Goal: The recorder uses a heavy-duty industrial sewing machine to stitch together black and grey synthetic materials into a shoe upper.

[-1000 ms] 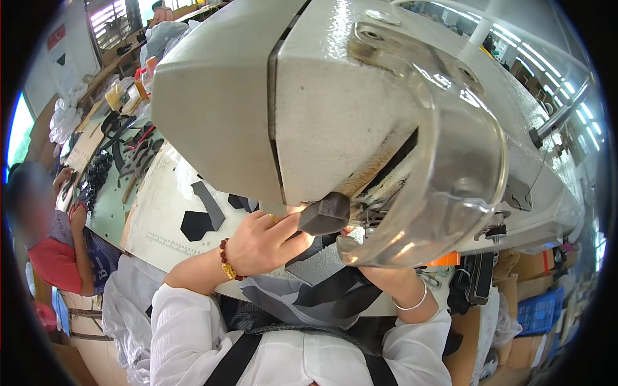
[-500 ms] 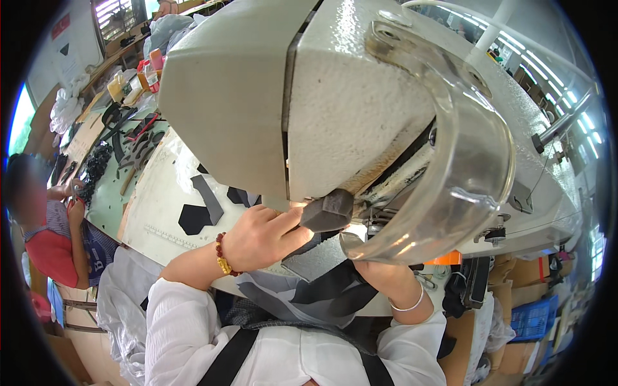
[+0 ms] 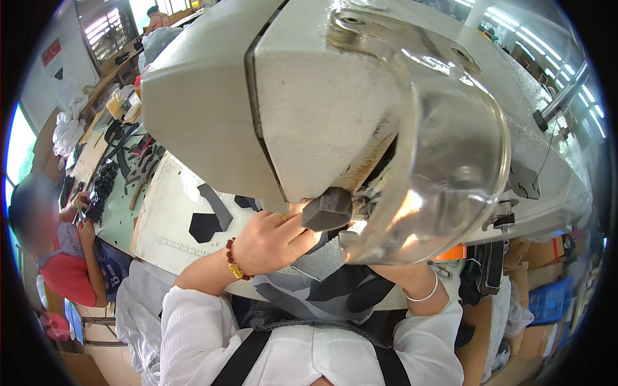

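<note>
A large pale sewing machine (image 3: 322,122) fills the middle of the view, with a curved clear guard (image 3: 460,167) on its front. At its lower end, next to a dark grey block (image 3: 327,210), my left hand (image 3: 261,243) has its fingers bent together. The block hides their tips and whatever they may hold. My right hand (image 3: 402,275) reaches under the guard; only its wrist side shows, and its fingers are hidden. Between the two hands lies a grey fabric piece (image 3: 320,260). Joined black and grey panels (image 3: 347,291) hang from it towards my lap.
Cut black and grey pieces (image 3: 205,226) lie on the white table (image 3: 154,225) to the left. Beyond, a co-worker (image 3: 71,264) handles something at a green table (image 3: 119,199) strewn with dark strips. At right are a black box (image 3: 494,267), cartons and a blue crate (image 3: 550,300).
The view has shifted slightly, so the machine sits further left and the table things sit lower. Both my hands stay at the machine; the fabric between them looks little changed.
</note>
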The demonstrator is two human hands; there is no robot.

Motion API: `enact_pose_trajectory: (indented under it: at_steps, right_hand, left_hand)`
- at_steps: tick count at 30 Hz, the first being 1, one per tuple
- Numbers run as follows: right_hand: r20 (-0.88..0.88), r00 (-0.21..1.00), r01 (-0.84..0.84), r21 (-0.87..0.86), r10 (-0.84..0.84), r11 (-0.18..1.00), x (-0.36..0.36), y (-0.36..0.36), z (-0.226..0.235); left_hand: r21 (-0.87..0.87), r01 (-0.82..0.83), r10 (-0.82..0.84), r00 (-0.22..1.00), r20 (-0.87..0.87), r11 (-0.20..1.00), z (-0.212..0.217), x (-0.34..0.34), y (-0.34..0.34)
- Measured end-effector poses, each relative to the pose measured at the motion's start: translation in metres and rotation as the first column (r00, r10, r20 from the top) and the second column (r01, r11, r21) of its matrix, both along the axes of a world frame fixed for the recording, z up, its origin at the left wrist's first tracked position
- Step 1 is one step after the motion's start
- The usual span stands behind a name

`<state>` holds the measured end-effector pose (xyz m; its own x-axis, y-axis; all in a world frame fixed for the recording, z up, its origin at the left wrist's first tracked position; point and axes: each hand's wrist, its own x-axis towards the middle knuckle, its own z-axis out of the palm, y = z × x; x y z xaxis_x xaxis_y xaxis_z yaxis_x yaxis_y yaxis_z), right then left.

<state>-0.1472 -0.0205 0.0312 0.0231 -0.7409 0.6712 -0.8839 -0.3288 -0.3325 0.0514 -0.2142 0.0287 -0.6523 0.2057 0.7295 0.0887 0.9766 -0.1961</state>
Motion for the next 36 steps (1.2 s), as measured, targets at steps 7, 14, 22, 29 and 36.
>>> enact_pose_trajectory:
  at_steps: [7, 14, 22, 29, 36]
  right_hand:
    - [0.310, 0.950, -0.005, -0.038, 0.017, 0.999, 0.010, -0.005, 0.005]
    - [0.031, 0.999, 0.023, 0.068, -0.025, 0.997, 0.000, -0.002, -0.010]
    - [-0.506, 0.808, 0.369, 0.037, -0.301, 0.929, -0.005, -0.001, -0.031]
    - [-0.175, 0.979, 0.113, 0.036, -0.106, 0.993, 0.024, 0.007, 0.008]
    - [-0.367, 0.924, -0.056, -0.412, -0.109, 0.909, 0.066, -0.005, 0.013]
  left_hand:
    - [0.059, 0.019, -0.021, 0.999, 0.039, 0.998, -0.011, -0.001, -0.004]
    - [-0.004, 0.044, -0.044, 0.998, 0.036, 0.999, 0.011, 0.004, 0.002]
    - [0.285, -0.002, -0.033, 0.992, 0.118, 0.959, -0.015, -0.008, -0.005]
    - [0.092, 0.010, -0.020, 0.993, 0.114, 0.996, -0.006, -0.009, -0.013]
    - [0.038, 0.054, -0.057, 0.994, 0.094, 0.998, 0.028, 0.009, 0.006]
